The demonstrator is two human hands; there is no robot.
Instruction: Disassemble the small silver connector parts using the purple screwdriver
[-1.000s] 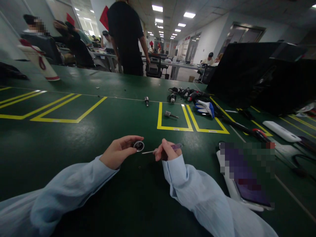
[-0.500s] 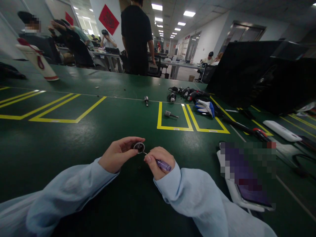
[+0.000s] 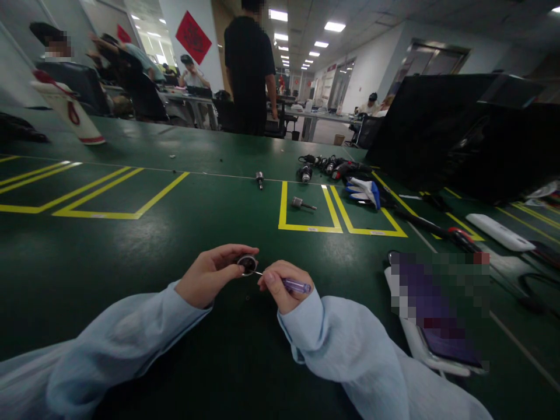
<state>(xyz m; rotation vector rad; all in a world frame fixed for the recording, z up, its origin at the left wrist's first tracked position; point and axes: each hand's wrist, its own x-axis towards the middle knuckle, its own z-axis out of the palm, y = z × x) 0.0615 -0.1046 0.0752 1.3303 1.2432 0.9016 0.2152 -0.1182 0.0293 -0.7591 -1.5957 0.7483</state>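
Between its thumb and fingers my left hand holds a small round metal part with a dark inside, its open face turned toward me. My right hand grips a screwdriver with a clear purple handle. The thin shaft points left and its tip is at the lower right rim of the round part; whether it touches is too small to tell. A tiny ring lies on the green table below the hands.
A metal part with a shaft lies inside yellow tape. Another stands behind. Farther right are black parts, a blue-white glove and a phone-like device. A white cup-like container is back left. A person stands beyond.
My right hand has moved slightly right, and the screwdriver now lies flatter, with more of its shaft showing. My left hand is nearly still. The standing person has shifted right.
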